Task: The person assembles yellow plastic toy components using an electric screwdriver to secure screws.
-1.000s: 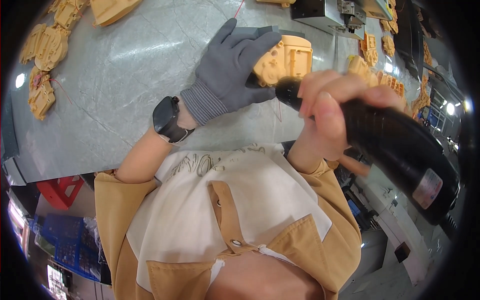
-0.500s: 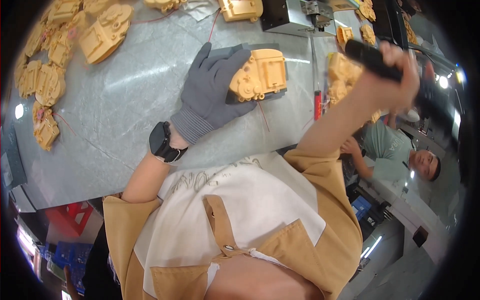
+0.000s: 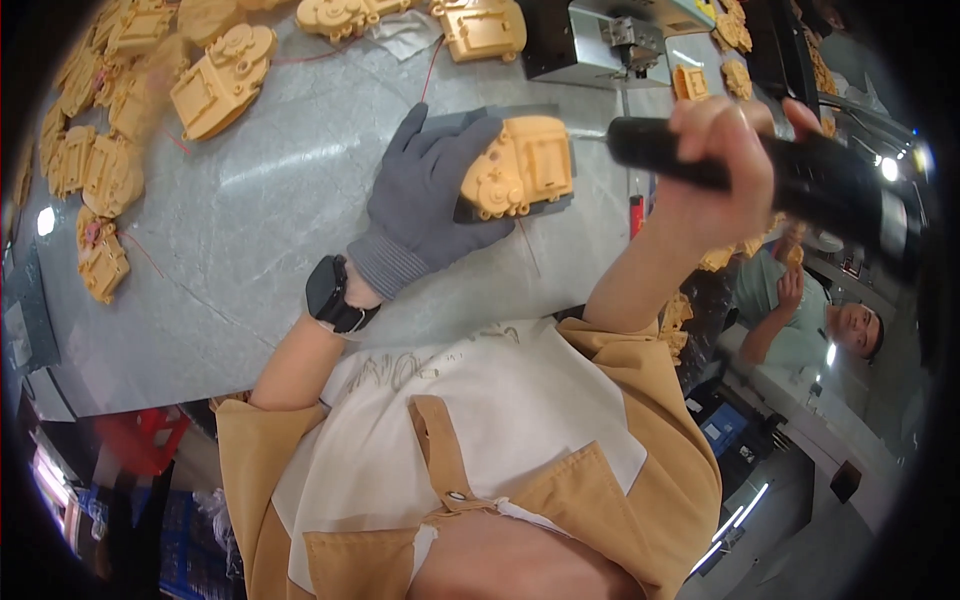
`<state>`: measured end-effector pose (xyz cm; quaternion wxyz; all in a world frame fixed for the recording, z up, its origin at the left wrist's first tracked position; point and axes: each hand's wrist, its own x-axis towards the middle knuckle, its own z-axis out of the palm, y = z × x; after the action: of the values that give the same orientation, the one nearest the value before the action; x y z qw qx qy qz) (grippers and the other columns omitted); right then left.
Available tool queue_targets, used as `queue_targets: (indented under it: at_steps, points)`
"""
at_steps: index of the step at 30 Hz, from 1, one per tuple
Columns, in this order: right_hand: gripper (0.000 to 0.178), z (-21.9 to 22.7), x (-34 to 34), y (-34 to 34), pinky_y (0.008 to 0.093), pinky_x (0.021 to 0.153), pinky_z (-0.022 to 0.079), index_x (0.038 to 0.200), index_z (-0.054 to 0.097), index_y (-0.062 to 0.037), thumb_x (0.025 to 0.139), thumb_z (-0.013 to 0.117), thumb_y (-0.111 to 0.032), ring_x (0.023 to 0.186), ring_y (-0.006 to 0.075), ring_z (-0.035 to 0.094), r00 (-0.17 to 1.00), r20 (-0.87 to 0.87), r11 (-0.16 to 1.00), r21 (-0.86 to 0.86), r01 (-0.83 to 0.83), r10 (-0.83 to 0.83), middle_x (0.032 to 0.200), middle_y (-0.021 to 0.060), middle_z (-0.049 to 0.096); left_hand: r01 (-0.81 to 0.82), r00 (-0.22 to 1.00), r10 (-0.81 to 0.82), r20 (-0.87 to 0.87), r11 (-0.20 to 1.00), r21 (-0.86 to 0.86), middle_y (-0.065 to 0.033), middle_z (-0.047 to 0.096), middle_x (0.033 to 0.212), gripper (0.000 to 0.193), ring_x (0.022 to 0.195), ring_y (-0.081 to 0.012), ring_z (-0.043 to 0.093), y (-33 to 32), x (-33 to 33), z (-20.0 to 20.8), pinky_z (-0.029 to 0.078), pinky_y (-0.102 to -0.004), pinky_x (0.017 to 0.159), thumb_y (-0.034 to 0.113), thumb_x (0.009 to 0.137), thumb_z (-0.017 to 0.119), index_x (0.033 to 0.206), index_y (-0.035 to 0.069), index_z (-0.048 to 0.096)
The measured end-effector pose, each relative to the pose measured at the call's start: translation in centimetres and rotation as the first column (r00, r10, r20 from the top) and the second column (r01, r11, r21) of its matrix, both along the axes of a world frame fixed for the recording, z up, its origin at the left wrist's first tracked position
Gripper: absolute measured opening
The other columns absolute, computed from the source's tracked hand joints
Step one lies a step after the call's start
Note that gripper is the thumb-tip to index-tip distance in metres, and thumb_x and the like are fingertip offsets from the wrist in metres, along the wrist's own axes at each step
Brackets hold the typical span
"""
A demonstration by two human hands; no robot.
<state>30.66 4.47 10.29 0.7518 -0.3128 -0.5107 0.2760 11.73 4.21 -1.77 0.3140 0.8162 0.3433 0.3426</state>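
My left hand (image 3: 432, 190), in a grey knit glove, holds a yellow plastic gear housing (image 3: 522, 165) down on a dark block (image 3: 548, 206) on the bench. Its fingers reach over the housing's left side, with the thumb along the near edge. My bare right hand (image 3: 725, 165) is wrapped round a black electric screwdriver (image 3: 645, 148), held level above the bench to the right. A thin bit points left toward the housing, with its tip close to the housing's right side; I cannot tell whether they touch. A thin red wire (image 3: 527, 245) comes out below the housing.
Several yellow housings (image 3: 105, 170) are heaped at the left, with more along the back. A metal machine (image 3: 590, 45) stands at the back right. A red pen-like object (image 3: 637, 215) lies beneath my right wrist. At the far right sits another person (image 3: 800, 310).
My right hand has brought the screwdriver left and down, so its bit now points at the housing. The left hand still holds the housing; the whole view has shifted slightly.
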Motion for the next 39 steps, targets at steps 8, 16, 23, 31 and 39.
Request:
queue_targets:
  at_steps: [8, 16, 23, 31, 39]
  points:
    - [0.053, -0.3, -5.6, -0.5, 0.0392, 0.057, 0.044, 0.126, 0.032, -0.0022, 0.076, 0.048, 0.002, 0.048, 0.0190, 0.046, 0.972, 0.221, 0.978, -0.173, 0.120, -0.080, 0.062, 0.0087, 0.046, -0.026, 1.000, 0.026, 0.013, 1.000, -0.013, -0.0138, 0.061, 0.111, 0.089, 0.104, -0.0281, 0.058, -0.2, -0.2, -0.2, 0.030, -0.0488, 0.110, 0.035, 0.060, 0.083, 0.133, 0.004, 0.043]
    - [0.052, -1.5, -4.7, 1.1, 0.0390, 0.057, 0.045, 0.125, 0.031, -0.0001, 0.077, 0.050, 0.006, 0.049, 0.0193, 0.048, 0.993, 0.116, 0.985, -0.172, -0.018, 0.038, 0.062, 0.0100, 0.050, -0.007, 0.999, 0.007, 0.051, 1.000, 0.003, -0.0104, 0.058, 0.115, 0.090, 0.111, -0.0258, 0.054, -0.3, -0.3, -0.4, 0.032, -0.0490, 0.109, 0.031, 0.058, 0.085, 0.133, 0.004, 0.043]
    - [0.047, -1.6, -5.0, 1.6, 0.0381, 0.057, 0.044, 0.121, 0.036, -0.0029, 0.077, 0.052, 0.007, 0.049, 0.0190, 0.048, 0.990, 0.094, 0.971, -0.228, -0.077, 0.101, 0.064, 0.0101, 0.052, 0.012, 0.998, -0.010, 0.056, 0.999, -0.036, -0.0089, 0.058, 0.114, 0.089, 0.113, -0.0258, 0.052, -0.1, -0.2, -0.3, 0.033, -0.0496, 0.108, 0.030, 0.058, 0.085, 0.132, 0.004, 0.043]
    - [0.045, -2.4, -4.0, 2.2, 0.0376, 0.055, 0.043, 0.115, 0.040, -0.0091, 0.076, 0.053, 0.009, 0.048, 0.0173, 0.046, 0.988, 0.051, 0.963, -0.238, -0.129, 0.145, 0.070, 0.0099, 0.055, 0.044, 0.992, -0.033, 0.125, 0.995, -0.087, -0.0119, 0.054, 0.123, 0.094, 0.114, -0.0312, 0.053, 0.1, -0.3, 0.0, 0.029, -0.0535, 0.109, 0.026, 0.055, 0.086, 0.135, 0.008, 0.041]
    - [0.048, -2.4, -6.0, 1.0, 0.0391, 0.054, 0.046, 0.116, 0.035, -0.0083, 0.075, 0.052, 0.010, 0.046, 0.0176, 0.045, 0.944, 0.330, 0.981, -0.182, 0.062, 0.002, 0.064, 0.0097, 0.052, 0.024, 0.994, -0.015, 0.104, 0.996, -0.084, -0.0111, 0.056, 0.119, 0.096, 0.116, -0.0279, 0.049, -0.3, -0.4, 0.2, 0.030, -0.0522, 0.108, 0.038, 0.056, 0.085, 0.134, 0.005, 0.039]
